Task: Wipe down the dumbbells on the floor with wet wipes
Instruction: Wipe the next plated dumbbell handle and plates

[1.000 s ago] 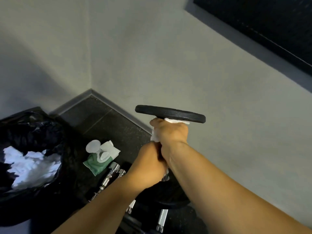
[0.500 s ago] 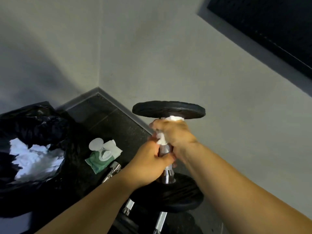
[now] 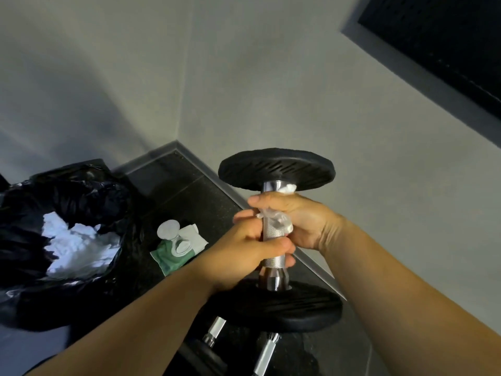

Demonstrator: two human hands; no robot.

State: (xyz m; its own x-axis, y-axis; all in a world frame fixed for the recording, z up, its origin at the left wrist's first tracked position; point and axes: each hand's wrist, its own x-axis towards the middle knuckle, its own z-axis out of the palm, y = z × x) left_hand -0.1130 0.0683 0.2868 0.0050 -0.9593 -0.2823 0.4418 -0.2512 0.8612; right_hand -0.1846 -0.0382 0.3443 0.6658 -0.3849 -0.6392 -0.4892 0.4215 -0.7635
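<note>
Your dumbbell point(image 3: 272, 234) has black plates point(image 3: 276, 169) with a ribbed pattern and a shiny silver handle point(image 3: 273, 261) with fine cross-hatching. The wipe point(image 3: 280, 222) on it is white. The wipe packet point(image 3: 173, 255) is green and white, the bin bag point(image 3: 67, 196) glossy black, the floor point(image 3: 173, 185) dark and speckled.

One dumbbell point(image 3: 272, 236), two black plates: top plate point(image 3: 276, 169), bottom plate point(image 3: 287, 308).
Two more silver bars on floor: near bar point(image 3: 267, 354), far bar point(image 3: 215, 331).
Two hands: left hand point(image 3: 252, 252), right hand point(image 3: 303, 218).
One wipe point(image 3: 280, 222) in hand.
One black bag point(image 3: 67, 191).
One green wipe pack point(image 3: 173, 257).
Used wipes point(image 3: 76, 245) in bag: too bunched to count.
</note>
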